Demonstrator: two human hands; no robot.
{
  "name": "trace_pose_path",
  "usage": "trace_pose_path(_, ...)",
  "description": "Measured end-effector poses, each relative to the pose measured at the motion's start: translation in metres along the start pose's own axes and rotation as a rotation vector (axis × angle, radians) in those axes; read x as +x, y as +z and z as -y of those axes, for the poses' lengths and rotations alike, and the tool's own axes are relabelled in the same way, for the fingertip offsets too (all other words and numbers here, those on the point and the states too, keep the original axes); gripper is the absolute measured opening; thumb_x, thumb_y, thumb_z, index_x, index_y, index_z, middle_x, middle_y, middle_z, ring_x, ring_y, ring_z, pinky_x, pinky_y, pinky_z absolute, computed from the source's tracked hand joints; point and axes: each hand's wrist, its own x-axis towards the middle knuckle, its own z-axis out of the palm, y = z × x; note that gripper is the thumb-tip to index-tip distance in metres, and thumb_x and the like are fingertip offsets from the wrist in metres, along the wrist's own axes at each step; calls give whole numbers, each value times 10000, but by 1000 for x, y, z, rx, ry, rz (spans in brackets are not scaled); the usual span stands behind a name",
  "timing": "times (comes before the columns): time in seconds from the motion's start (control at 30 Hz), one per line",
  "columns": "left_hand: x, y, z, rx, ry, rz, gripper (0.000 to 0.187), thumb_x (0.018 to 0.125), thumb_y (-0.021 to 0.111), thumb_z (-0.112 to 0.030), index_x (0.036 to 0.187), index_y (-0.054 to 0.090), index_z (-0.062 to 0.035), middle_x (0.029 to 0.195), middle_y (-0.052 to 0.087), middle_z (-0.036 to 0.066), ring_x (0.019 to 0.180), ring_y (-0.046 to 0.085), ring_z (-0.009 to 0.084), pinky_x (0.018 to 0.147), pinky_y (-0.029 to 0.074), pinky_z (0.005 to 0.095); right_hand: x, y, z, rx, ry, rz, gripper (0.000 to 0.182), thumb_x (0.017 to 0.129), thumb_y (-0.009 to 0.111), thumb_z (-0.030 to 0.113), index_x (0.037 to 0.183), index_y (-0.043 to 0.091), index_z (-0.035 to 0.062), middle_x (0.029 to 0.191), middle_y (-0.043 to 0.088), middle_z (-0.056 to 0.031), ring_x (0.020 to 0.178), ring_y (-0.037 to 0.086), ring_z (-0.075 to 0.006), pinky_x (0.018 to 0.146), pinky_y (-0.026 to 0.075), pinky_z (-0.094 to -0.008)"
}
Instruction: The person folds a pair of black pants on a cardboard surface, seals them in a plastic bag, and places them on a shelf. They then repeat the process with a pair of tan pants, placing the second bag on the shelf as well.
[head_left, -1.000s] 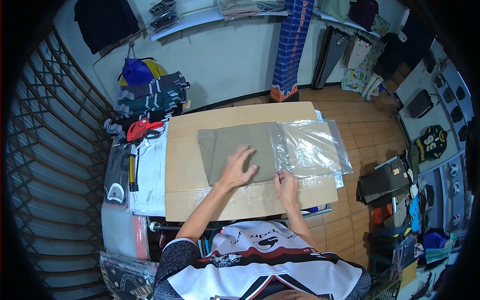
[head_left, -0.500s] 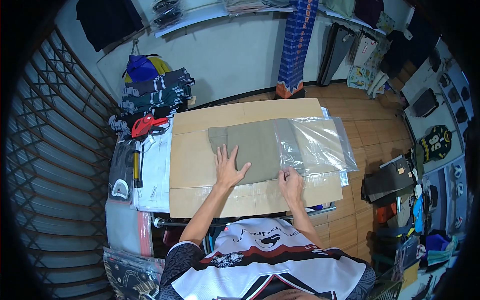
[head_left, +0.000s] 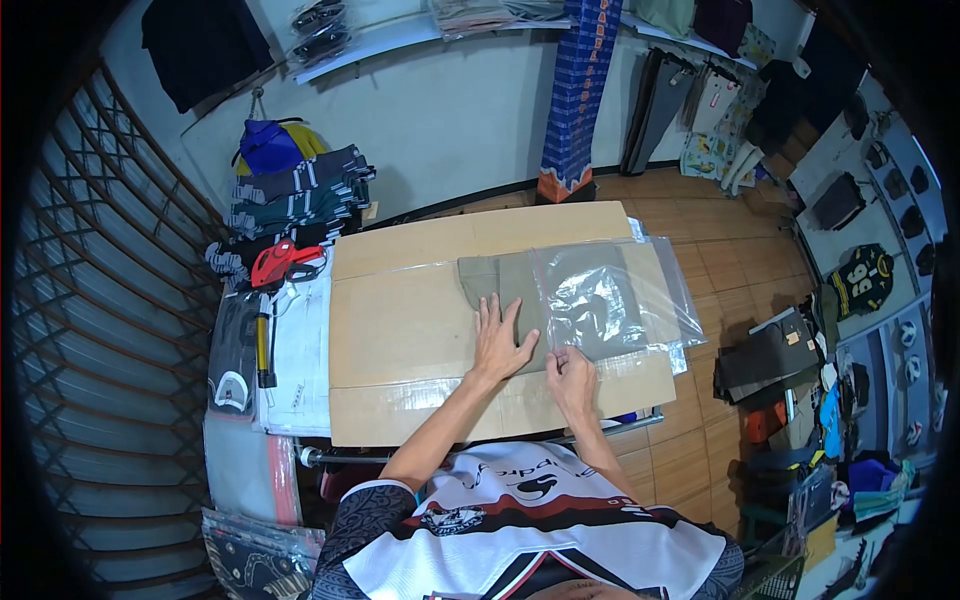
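A folded olive-green garment [head_left: 512,285] lies flat on a cardboard sheet [head_left: 395,330]. Its right portion is inside a clear plastic bag [head_left: 660,290], whose mouth faces left and whose far end extends past the cloth. My left hand [head_left: 500,345] rests on the exposed part of the garment, palm down with fingers spread. Beside it, my right hand [head_left: 573,382] pinches the near corner of the bag's mouth between thumb and fingers.
Left of the cardboard are a red-handled tool [head_left: 280,263], a yellow-and-black tool [head_left: 264,345] and stacked striped clothes [head_left: 300,200]. A blue patterned pillar [head_left: 575,110] stands behind the table. Dark folded clothes [head_left: 770,355] are piled at the right.
My left hand has slid right along with the garment, which is now deeper in the bag. My right hand still grips the bag's edge. The camera view has shifted slightly.
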Motion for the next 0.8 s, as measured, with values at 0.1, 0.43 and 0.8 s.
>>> trace_pose_path(0.1, -3, -33, 17, -194, 79, 134, 813, 872, 733, -453, 1536, 477, -60, 1639, 258, 363, 1538, 215, 534, 1248, 205, 626, -4, -9, 4, 42, 23, -15, 178, 903, 755, 163, 882, 713, -9, 767, 722, -169, 671, 713, -319, 643, 552, -423)
trace_pose_path(0.43, -9, -82, 58, 287, 197, 393, 1097, 726, 833, -521, 1585, 384, -7, 1620, 329, 314, 1557, 215, 483, 1233, 145, 712, -7, -32, -22, 128, 86, -52, 184, 924, 756, 148, 910, 725, -33, 768, 733, -166, 630, 704, -238, 620, 552, -362)
trace_pose_path(0.8, 11, -6, 8, 281, 300, 298, 1110, 765, 764, -630, 1563, 386, 42, 1582, 363, 343, 1547, 252, 470, 1175, 157, 786, 24, -62, -40, 152, 85, -124, 180, 930, 752, 135, 915, 724, -42, 764, 736, -154, 624, 693, -201, 599, 538, -348)
